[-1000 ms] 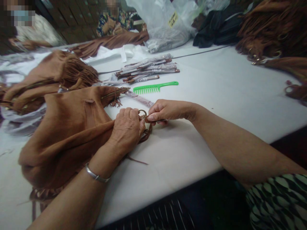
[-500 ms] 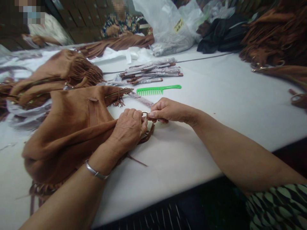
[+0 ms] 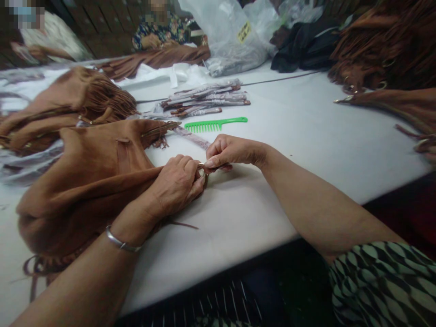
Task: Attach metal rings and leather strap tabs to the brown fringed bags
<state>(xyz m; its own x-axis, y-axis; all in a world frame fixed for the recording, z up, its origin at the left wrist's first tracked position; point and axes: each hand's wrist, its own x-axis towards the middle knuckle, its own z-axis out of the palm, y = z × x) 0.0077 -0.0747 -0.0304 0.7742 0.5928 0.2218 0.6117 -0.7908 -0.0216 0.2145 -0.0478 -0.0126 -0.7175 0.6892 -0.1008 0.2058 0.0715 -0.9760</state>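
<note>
A brown suede bag (image 3: 91, 177) with fringe lies on the white table at the left. My left hand (image 3: 180, 181) is closed on the bag's near right end, by a metal ring (image 3: 200, 166). Thumb and fingers of my right hand (image 3: 225, 152) pinch a brown strap end (image 3: 211, 170) at that ring. A strap length wrapped in clear plastic (image 3: 192, 136) runs from the bag's far corner to my right hand. Exactly how strap and ring join is hidden by my fingers.
Beyond my hands lies a green comb (image 3: 216, 124), with several plastic-wrapped straps (image 3: 207, 97) behind it. Another fringed bag (image 3: 68, 100) rests at the left, and a brown fringed pile (image 3: 384, 50) at the right. Two people sit across the white table (image 3: 289, 118).
The whole view has shifted slightly, so things appear farther left. My right fingers have come closer to my left hand, and the ring is more covered.
</note>
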